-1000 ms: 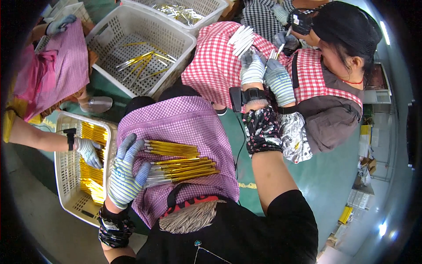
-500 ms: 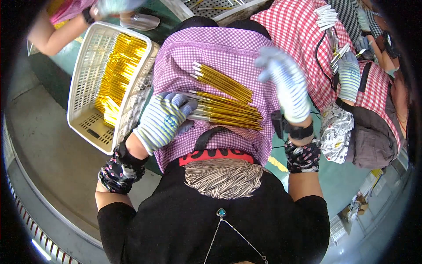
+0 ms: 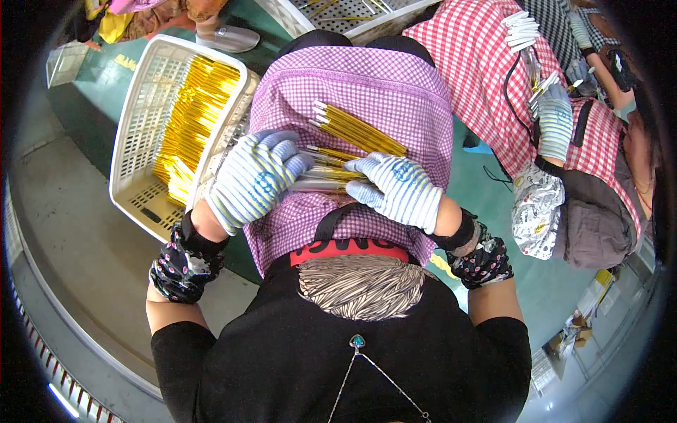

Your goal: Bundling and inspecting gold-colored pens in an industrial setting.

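Across my lap, over a purple checked apron (image 3: 352,70), lie thin gold rods with white tips. My left hand (image 3: 257,182), in a striped glove, is closed on the left ends of a bundle of gold rods (image 3: 328,171), whose ends look silvery or clear. The fingers of my right hand (image 3: 398,189), gloved alike, close around the same bundle from the right and hide its far part. Just beyond my hands, a loose group of gold rods (image 3: 363,130) rests slantwise on the apron, touched by neither hand.
At my left stands a cream plastic basket (image 3: 134,134) holding many gold rods (image 3: 201,113). A pale crate (image 3: 360,29) sits ahead. Close on my right, a co-worker in a red checked apron (image 3: 458,42) has a gloved hand (image 3: 555,123) on white-tipped rods.
My right hand has come down and left onto the bundle, which my left hand still holds. The other person's arm over the basket at upper left has gone out of view.
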The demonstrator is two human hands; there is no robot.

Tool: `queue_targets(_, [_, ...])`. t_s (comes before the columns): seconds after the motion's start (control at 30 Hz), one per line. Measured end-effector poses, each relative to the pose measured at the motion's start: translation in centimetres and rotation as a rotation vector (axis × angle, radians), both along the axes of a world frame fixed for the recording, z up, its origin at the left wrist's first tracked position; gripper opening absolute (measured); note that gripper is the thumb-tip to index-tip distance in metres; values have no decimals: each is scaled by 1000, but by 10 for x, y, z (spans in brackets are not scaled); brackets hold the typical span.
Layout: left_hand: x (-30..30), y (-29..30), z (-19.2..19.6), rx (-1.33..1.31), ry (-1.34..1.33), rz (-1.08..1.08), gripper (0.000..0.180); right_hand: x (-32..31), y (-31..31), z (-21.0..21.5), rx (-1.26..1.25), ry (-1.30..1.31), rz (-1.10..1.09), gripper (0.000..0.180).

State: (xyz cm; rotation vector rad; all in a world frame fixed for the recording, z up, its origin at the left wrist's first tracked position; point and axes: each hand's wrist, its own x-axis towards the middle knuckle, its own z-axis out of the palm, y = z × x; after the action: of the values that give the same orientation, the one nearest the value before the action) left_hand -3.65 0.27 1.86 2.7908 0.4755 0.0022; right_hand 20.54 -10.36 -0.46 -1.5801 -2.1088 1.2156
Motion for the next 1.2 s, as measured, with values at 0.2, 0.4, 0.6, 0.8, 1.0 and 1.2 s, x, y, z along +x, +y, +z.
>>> queue_targets(0.2, [8,-5,0,-295,-126,-47,46,2,1,3,111,-225,44,33])
queue_targets(0.4, [35,-6,13,119,-122,-83,17,1,10,17,-31,-53,23,33])
queue_targets(0.6, [32,-6,21,-366,-85,-52,25,13,11,35,185,-182,219,33])
queue_targets(0.8, [5,-10,-5,-1679,-33,251,28,18,13,44,477,-268,333,30])
queue_targets(1.0, [28,2,19,-431,-94,40,23,21,16,35,37,-66,117,37])
queue_targets(1.2, [22,-1,29,-614,-135,62,24,22,14,40,176,-218,163,37])
